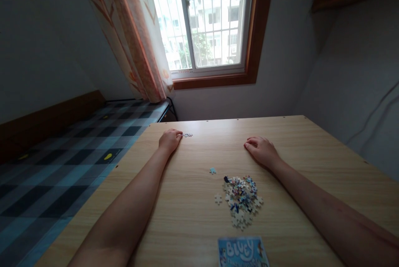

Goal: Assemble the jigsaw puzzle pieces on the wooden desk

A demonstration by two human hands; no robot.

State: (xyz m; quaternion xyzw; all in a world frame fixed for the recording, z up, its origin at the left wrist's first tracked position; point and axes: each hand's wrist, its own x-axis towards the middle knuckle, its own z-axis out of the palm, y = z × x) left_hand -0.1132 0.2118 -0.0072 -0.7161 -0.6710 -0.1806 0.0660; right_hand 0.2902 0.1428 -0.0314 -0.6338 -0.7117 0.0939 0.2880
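At the far left of the table, my left hand (170,139) has its fingertips closed at the left end of a short strip of puzzle pieces (187,135). My right hand (262,150) rests on the wood further right, its fingers curled in and thumb against them, with nothing showing in its grasp. Nearer to me lies a loose heap of jigsaw pieces (242,194), some picture side up and others showing pale backs. A single light-blue piece (212,170) sits beyond the heap's left side, and a pale piece (218,199) lies just left of it.
A blue puzzle box (241,252) marked "Bluey" lies at the near edge of view on the wooden table (187,217). Left of the table stands a bed with a checked cover (71,167). Beyond are a curtain (137,42) and a barred window (215,22).
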